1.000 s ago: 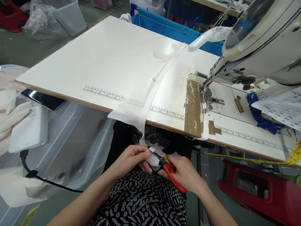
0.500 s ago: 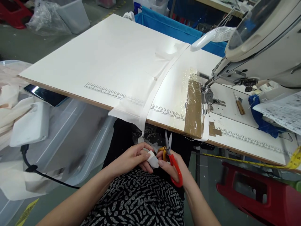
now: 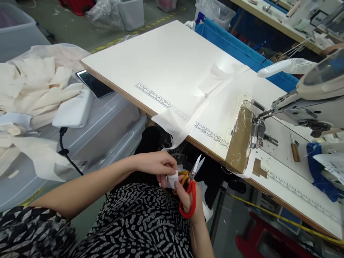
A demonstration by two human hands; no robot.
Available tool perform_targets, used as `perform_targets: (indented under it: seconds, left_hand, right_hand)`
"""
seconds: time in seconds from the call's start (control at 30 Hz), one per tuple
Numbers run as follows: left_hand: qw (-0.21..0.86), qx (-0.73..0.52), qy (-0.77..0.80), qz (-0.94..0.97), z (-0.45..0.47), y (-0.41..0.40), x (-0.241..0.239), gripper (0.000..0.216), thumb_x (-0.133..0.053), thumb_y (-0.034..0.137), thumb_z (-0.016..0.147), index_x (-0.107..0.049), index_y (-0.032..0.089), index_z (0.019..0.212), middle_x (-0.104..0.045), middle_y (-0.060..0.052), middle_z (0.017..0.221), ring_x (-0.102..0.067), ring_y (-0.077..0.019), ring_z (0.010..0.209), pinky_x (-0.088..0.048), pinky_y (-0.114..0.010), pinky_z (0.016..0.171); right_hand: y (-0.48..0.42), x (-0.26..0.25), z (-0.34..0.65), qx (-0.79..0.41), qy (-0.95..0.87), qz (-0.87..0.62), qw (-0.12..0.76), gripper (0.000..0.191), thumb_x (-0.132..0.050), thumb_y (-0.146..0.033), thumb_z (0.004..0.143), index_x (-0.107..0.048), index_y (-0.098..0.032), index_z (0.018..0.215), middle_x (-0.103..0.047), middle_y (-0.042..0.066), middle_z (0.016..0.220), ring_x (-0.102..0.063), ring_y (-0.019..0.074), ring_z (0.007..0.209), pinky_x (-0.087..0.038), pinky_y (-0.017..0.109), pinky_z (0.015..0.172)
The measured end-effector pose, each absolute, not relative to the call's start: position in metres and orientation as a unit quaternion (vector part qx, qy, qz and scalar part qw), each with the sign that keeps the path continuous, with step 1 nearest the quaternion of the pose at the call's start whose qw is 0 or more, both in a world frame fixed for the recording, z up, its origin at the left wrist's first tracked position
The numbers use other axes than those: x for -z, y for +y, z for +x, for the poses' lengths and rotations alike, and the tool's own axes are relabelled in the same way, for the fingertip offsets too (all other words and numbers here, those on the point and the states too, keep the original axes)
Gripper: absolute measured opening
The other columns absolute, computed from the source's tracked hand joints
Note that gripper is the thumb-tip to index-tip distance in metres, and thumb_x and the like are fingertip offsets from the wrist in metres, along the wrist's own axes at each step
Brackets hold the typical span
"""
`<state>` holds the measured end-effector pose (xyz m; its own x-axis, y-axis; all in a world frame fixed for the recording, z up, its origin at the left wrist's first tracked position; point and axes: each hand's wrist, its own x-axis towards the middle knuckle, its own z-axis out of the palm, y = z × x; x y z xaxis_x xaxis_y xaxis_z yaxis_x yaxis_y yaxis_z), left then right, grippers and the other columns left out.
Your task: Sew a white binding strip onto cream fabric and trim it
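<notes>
Over my lap, my left hand [image 3: 162, 166] pinches the edge of a small white piece of fabric [image 3: 172, 180]. My right hand [image 3: 192, 199] meets it from the other side, its thumb pressed on the same piece. Scissors [image 3: 192, 184] with one red and one yellow handle hang on the right hand, blades slightly apart and pointing up and away from the fabric. A long white fabric strip [image 3: 185, 130] lies across the table and drops over its front edge just beyond my hands. The fingertips under the fabric are partly hidden.
A sewing machine [image 3: 319, 93] stands on the white table [image 3: 172, 53] at right. A wooden-handled awl [image 3: 295, 150] lies beside it. At left, cream fabric pieces [image 3: 34, 86], a white power bank [image 3: 73, 109] and a phone [image 3: 94, 83] rest on plastic bins. A yellow tape measure [image 3: 268, 209] runs along the front.
The view has swung left, so the table sits further right. Both hands stay together on the white piece; the left wrist has turned over it and the scissors have tilted to the right.
</notes>
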<state>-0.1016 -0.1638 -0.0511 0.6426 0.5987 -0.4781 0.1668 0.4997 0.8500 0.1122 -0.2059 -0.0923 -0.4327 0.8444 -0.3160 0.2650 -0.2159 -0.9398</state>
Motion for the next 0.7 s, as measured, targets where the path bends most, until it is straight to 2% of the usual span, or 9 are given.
perform_targets:
  seconds: [0.23, 0.43, 0.53, 0.6, 0.7]
  left_hand:
    - [0.768, -0.135, 0.385, 0.493, -0.105, -0.161, 0.055, 0.021, -0.06, 0.037, 0.085, -0.062, 0.02, 0.073, -0.069, -0.001, 0.062, -0.068, -0.0173, 0.054, -0.049, -0.023, 0.05]
    - [0.77, -0.113, 0.394, 0.488, -0.103, -0.166, 0.059, 0.017, -0.06, 0.034, 0.087, -0.055, 0.018, 0.082, -0.066, 0.001, 0.058, -0.068, -0.0164, 0.057, -0.05, -0.022, 0.054]
    - [0.756, -0.108, 0.397, 0.51, -0.095, -0.172, 0.049, 0.014, -0.052, 0.032, 0.092, -0.049, 0.02, 0.086, -0.062, 0.003, 0.055, -0.065, -0.0158, 0.053, -0.048, -0.023, 0.053]
    - [0.673, -0.135, 0.436, 0.582, -0.092, -0.171, 0.034, 0.014, -0.047, 0.032, 0.094, -0.051, 0.019, 0.091, -0.064, 0.001, 0.061, -0.064, -0.0149, 0.055, -0.047, -0.023, 0.054]
    - [0.419, -0.231, 0.517, 0.71, -0.091, -0.146, 0.002, 0.021, -0.045, 0.033, 0.094, -0.056, 0.016, 0.101, -0.067, -0.005, 0.082, -0.063, -0.0172, 0.07, -0.048, -0.028, 0.065]
  right_hand:
    - [-0.212, 0.098, 0.109, -0.613, -0.583, -0.478, 0.237, 0.023, -0.06, -0.043, 0.088, -0.057, -0.02, 0.087, -0.056, -0.001, 0.071, -0.052, 0.0164, 0.064, -0.045, 0.028, 0.062]
    - [-0.212, 0.092, 0.105, -0.606, -0.589, -0.475, 0.247, 0.031, -0.058, -0.05, 0.09, -0.061, -0.019, 0.092, -0.062, 0.002, 0.079, -0.058, 0.0189, 0.073, -0.049, 0.029, 0.067]
    - [-0.212, 0.09, 0.103, -0.576, -0.6, -0.485, 0.271, 0.029, -0.057, -0.048, 0.092, -0.059, -0.02, 0.088, -0.061, 0.001, 0.076, -0.057, 0.0172, 0.067, -0.047, 0.027, 0.061]
    - [-0.212, 0.088, 0.103, -0.539, -0.611, -0.499, 0.296, 0.026, -0.056, -0.045, 0.093, -0.057, -0.02, 0.085, -0.058, 0.0, 0.072, -0.055, 0.0156, 0.062, -0.045, 0.025, 0.057]
    - [-0.211, 0.085, 0.108, -0.477, -0.63, -0.514, 0.333, 0.02, -0.06, -0.038, 0.092, -0.059, -0.02, 0.084, -0.059, 0.0, 0.073, -0.056, 0.0161, 0.065, -0.045, 0.025, 0.062]
